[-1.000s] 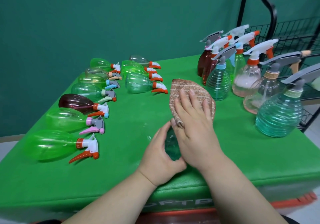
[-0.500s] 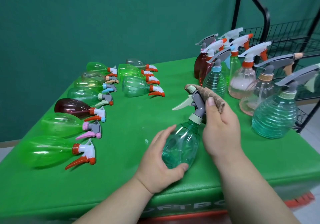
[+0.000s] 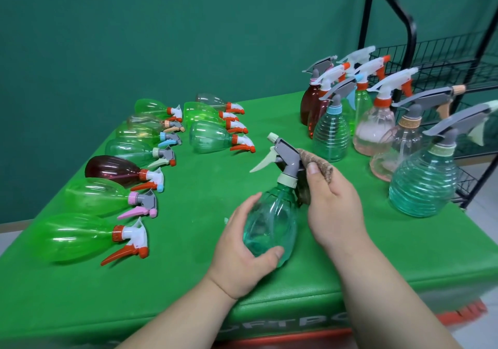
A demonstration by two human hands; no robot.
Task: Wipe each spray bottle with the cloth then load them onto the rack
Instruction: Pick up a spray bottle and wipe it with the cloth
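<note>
A teal spray bottle (image 3: 272,219) with a grey trigger head leans over the middle of the green table (image 3: 204,195). My left hand (image 3: 242,251) grips its lower body from the left. My right hand (image 3: 334,208) holds a brown knitted cloth (image 3: 318,164) against the bottle's neck and the back of its trigger head. Several green, clear and dark red bottles (image 3: 80,237) lie on their sides in rows at the left. Several upright bottles (image 3: 423,184) stand at the right. The black wire rack (image 3: 442,60) stands behind the table's right end.
A teal wall rises behind the table. The table's front edge runs just under my forearms. A bare strip of green cloth lies between the lying rows and the standing group.
The cloth came off the top of the bottle and my right hand slid it to the neck. The bottle's grey trigger head came into sight, and the bottle tilted up in my left hand.
</note>
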